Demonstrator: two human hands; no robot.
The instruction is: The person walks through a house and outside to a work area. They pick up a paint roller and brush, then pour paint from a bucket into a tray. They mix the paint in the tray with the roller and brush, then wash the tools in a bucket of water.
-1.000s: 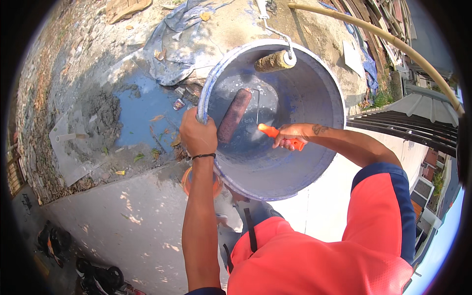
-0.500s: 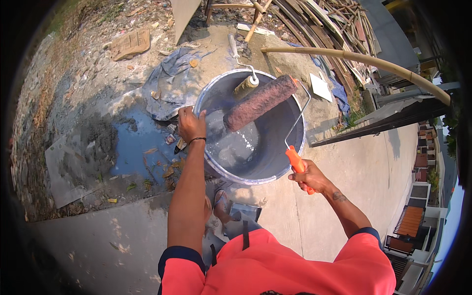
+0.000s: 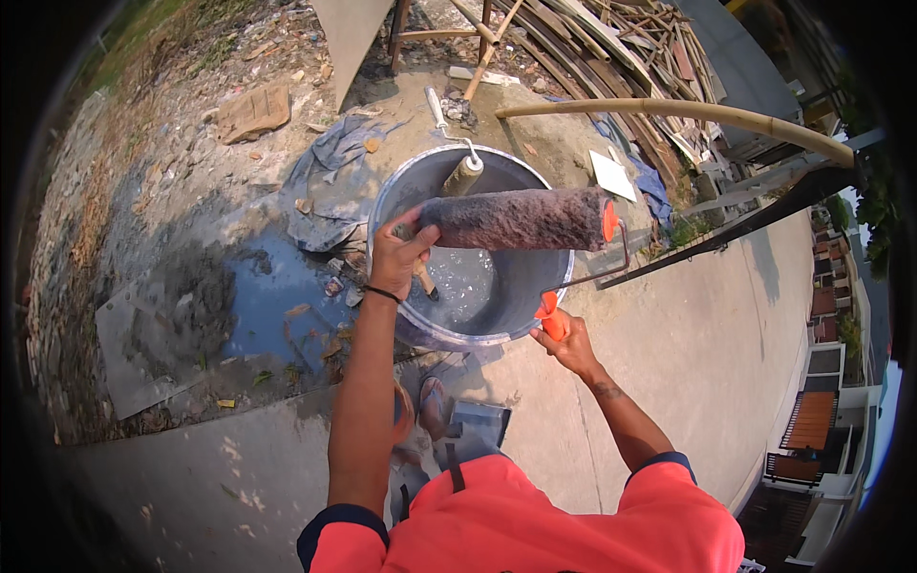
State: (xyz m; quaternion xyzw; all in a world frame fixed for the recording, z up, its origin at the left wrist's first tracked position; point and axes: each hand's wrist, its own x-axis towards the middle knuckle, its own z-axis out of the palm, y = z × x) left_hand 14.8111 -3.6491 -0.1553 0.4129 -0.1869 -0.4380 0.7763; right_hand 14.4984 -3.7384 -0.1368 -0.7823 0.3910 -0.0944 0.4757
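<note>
A large paint roller (image 3: 521,220) with a shaggy, dark brownish-purple sleeve lies across the bucket's opening, above the rim. Its orange handle (image 3: 551,320) is wrapped in my right hand (image 3: 570,342), near the bucket's right front rim. Closed around the sleeve's left end is my left hand (image 3: 396,250). Below that palm sticks out a narrow tan tool (image 3: 423,277) with a dark tip, its kind unclear. The grey bucket (image 3: 430,329) holds shiny grey liquid (image 3: 463,286) at the bottom. A smaller roller (image 3: 463,177) with a white handle leans over the far rim.
Left of the bucket lie a blue-grey puddle (image 3: 277,296) and a crumpled blue tarp (image 3: 320,181). A bent bamboo pole (image 3: 688,110) arches at the right, before a pile of planks (image 3: 611,72). My feet (image 3: 433,406) stand close to the bucket on concrete.
My left hand has left the bucket rim and taken the sleeve's left end. The large roller has risen and turned from slanting inside the bucket to nearly level above it.
</note>
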